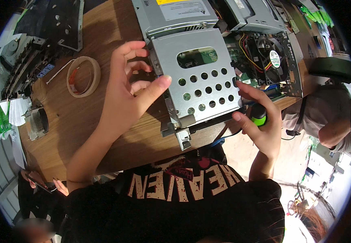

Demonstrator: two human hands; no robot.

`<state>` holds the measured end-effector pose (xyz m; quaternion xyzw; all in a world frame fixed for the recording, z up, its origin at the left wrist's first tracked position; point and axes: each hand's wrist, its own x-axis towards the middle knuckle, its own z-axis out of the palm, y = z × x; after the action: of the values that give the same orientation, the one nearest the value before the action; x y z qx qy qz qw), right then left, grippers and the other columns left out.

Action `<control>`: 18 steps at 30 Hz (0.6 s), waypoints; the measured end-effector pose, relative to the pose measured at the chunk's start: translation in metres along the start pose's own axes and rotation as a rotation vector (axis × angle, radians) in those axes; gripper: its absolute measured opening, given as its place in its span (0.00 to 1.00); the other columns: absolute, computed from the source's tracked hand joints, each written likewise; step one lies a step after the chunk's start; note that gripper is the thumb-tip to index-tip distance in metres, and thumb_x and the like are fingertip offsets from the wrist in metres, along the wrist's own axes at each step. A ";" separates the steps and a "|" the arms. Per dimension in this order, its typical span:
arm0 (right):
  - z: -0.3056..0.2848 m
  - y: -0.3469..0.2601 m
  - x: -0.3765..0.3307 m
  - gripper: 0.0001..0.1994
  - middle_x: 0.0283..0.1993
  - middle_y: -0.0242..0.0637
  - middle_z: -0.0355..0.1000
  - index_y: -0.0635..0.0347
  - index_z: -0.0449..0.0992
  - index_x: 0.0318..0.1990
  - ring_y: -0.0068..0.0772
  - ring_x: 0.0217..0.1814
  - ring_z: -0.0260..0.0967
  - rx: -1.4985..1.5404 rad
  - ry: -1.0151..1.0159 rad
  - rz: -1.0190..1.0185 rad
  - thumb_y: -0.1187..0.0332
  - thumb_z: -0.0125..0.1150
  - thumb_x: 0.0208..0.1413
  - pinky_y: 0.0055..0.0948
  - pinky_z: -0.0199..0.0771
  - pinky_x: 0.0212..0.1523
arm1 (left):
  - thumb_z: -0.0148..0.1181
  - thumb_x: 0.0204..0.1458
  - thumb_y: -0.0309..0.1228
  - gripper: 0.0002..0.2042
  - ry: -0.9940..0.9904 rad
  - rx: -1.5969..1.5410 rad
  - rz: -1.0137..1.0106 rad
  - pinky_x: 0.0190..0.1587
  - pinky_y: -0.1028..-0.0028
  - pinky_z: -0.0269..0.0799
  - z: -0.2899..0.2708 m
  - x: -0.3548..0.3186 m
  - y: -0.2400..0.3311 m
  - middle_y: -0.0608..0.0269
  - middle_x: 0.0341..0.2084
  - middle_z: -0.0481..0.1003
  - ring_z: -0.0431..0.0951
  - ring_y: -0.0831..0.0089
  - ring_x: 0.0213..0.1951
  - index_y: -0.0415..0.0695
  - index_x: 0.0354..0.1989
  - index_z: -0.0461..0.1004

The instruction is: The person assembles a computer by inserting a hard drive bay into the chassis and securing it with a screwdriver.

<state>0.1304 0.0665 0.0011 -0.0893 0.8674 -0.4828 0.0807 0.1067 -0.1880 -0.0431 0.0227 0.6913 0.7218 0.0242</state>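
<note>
A silver metal drive cage with rows of round holes and an oval cutout lies in front of me, tilted slightly, above the computer's green circuit board. My left hand is at its left side, the thumb on the edge and the other fingers curled and spread along that side. At the right edge, the thumb and index finger of my right hand touch the cage. A black-and-green handle, like a screwdriver's, sits within that hand; its shaft is hidden. A small white-and-grey latch piece juts from the cage's near left corner.
Beyond the cage stands a grey metal drive unit. A black fan with coloured wires is to the right. A tape roll and a finned heatsink lie on the wooden table. Another person's arm is at right.
</note>
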 end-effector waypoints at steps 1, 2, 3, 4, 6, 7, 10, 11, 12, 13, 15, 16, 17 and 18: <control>0.002 0.001 0.000 0.25 0.46 0.41 0.70 0.65 0.68 0.51 0.24 0.42 0.68 -0.039 0.021 -0.040 0.76 0.65 0.40 0.20 0.66 0.41 | 0.63 0.43 0.24 0.31 0.002 0.013 0.001 0.36 0.79 0.72 0.001 0.000 -0.001 0.56 0.46 0.57 0.62 0.73 0.42 0.43 0.55 0.52; 0.003 -0.001 -0.003 0.25 0.46 0.38 0.71 0.65 0.69 0.49 0.28 0.50 0.65 0.025 0.036 0.037 0.78 0.66 0.38 0.24 0.62 0.48 | 0.63 0.43 0.24 0.33 0.001 0.011 0.008 0.37 0.78 0.72 0.002 0.000 -0.002 0.56 0.46 0.57 0.62 0.73 0.43 0.43 0.56 0.51; 0.004 -0.001 -0.004 0.24 0.46 0.39 0.71 0.66 0.69 0.49 0.28 0.50 0.65 0.039 0.062 0.032 0.78 0.66 0.38 0.24 0.62 0.48 | 0.63 0.42 0.24 0.34 0.006 0.006 0.003 0.37 0.77 0.72 0.002 0.001 -0.002 0.56 0.46 0.57 0.62 0.73 0.43 0.43 0.56 0.50; 0.005 -0.001 -0.004 0.24 0.46 0.39 0.71 0.66 0.70 0.48 0.28 0.49 0.66 0.043 0.084 0.017 0.78 0.66 0.39 0.24 0.63 0.48 | 0.63 0.42 0.24 0.35 0.008 0.001 -0.005 0.37 0.76 0.71 0.002 0.001 -0.002 0.56 0.46 0.57 0.62 0.72 0.43 0.43 0.57 0.49; 0.006 -0.001 -0.004 0.23 0.46 0.39 0.70 0.66 0.70 0.47 0.28 0.49 0.66 0.066 0.097 0.007 0.78 0.65 0.39 0.24 0.63 0.49 | 0.63 0.42 0.24 0.36 0.005 -0.027 -0.021 0.38 0.76 0.71 0.001 0.001 -0.003 0.56 0.46 0.57 0.62 0.72 0.43 0.42 0.58 0.48; 0.006 0.000 -0.004 0.23 0.47 0.39 0.70 0.66 0.70 0.47 0.29 0.49 0.66 0.085 0.090 0.014 0.78 0.65 0.39 0.25 0.63 0.49 | 0.64 0.41 0.24 0.37 0.004 -0.047 -0.037 0.38 0.76 0.71 0.001 0.002 -0.003 0.56 0.47 0.57 0.63 0.72 0.43 0.42 0.59 0.48; 0.004 0.003 -0.002 0.23 0.47 0.39 0.70 0.65 0.70 0.47 0.30 0.49 0.67 0.073 0.069 0.004 0.79 0.65 0.39 0.26 0.63 0.51 | 0.64 0.41 0.24 0.38 -0.001 -0.019 -0.032 0.37 0.76 0.71 0.000 0.002 -0.003 0.55 0.47 0.57 0.63 0.71 0.43 0.42 0.59 0.47; 0.004 0.005 -0.002 0.23 0.47 0.38 0.70 0.65 0.70 0.47 0.30 0.49 0.67 0.059 0.061 -0.006 0.79 0.65 0.39 0.26 0.63 0.51 | 0.64 0.41 0.24 0.38 -0.002 0.004 -0.023 0.38 0.76 0.71 0.000 0.003 -0.004 0.56 0.47 0.57 0.64 0.71 0.43 0.42 0.60 0.47; 0.004 0.006 -0.001 0.23 0.47 0.39 0.70 0.65 0.70 0.47 0.31 0.50 0.67 0.144 0.057 0.035 0.78 0.65 0.39 0.27 0.63 0.51 | 0.64 0.41 0.24 0.38 0.001 0.017 -0.019 0.38 0.76 0.71 0.000 0.003 -0.004 0.56 0.47 0.57 0.64 0.72 0.43 0.42 0.60 0.47; 0.004 0.008 -0.001 0.23 0.47 0.39 0.70 0.65 0.70 0.47 0.31 0.50 0.67 0.145 0.059 0.030 0.78 0.65 0.39 0.27 0.63 0.51 | 0.64 0.41 0.24 0.38 0.005 0.031 -0.015 0.38 0.76 0.71 0.001 0.003 -0.004 0.56 0.47 0.57 0.64 0.72 0.43 0.42 0.60 0.47; 0.004 0.011 -0.001 0.23 0.48 0.39 0.70 0.65 0.70 0.47 0.31 0.50 0.66 0.149 0.051 0.016 0.77 0.65 0.39 0.27 0.63 0.51 | 0.63 0.42 0.24 0.38 -0.005 0.032 -0.016 0.38 0.76 0.71 0.001 0.003 -0.005 0.56 0.48 0.57 0.64 0.72 0.43 0.41 0.60 0.46; 0.003 0.013 -0.001 0.23 0.48 0.39 0.70 0.65 0.69 0.48 0.30 0.48 0.67 0.134 0.049 -0.004 0.77 0.65 0.39 0.26 0.64 0.49 | 0.63 0.42 0.24 0.38 -0.003 0.026 -0.019 0.39 0.76 0.71 0.002 0.003 -0.005 0.56 0.48 0.57 0.64 0.72 0.43 0.41 0.61 0.46; 0.003 0.014 0.000 0.23 0.48 0.40 0.70 0.65 0.69 0.48 0.29 0.47 0.68 0.124 0.042 -0.032 0.76 0.64 0.40 0.25 0.65 0.48 | 0.63 0.42 0.24 0.38 -0.011 0.031 -0.017 0.39 0.76 0.71 0.002 0.003 -0.005 0.57 0.48 0.57 0.64 0.72 0.43 0.41 0.61 0.46; 0.001 0.016 0.000 0.23 0.49 0.40 0.69 0.66 0.69 0.49 0.28 0.45 0.68 0.114 0.036 -0.060 0.76 0.64 0.40 0.24 0.66 0.46 | 0.62 0.42 0.24 0.38 -0.013 0.029 -0.017 0.39 0.76 0.71 0.002 0.004 -0.006 0.57 0.48 0.57 0.64 0.72 0.43 0.41 0.61 0.45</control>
<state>0.1299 0.0734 -0.0128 -0.1017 0.8368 -0.5351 0.0557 0.1032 -0.1856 -0.0488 0.0219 0.7017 0.7113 0.0347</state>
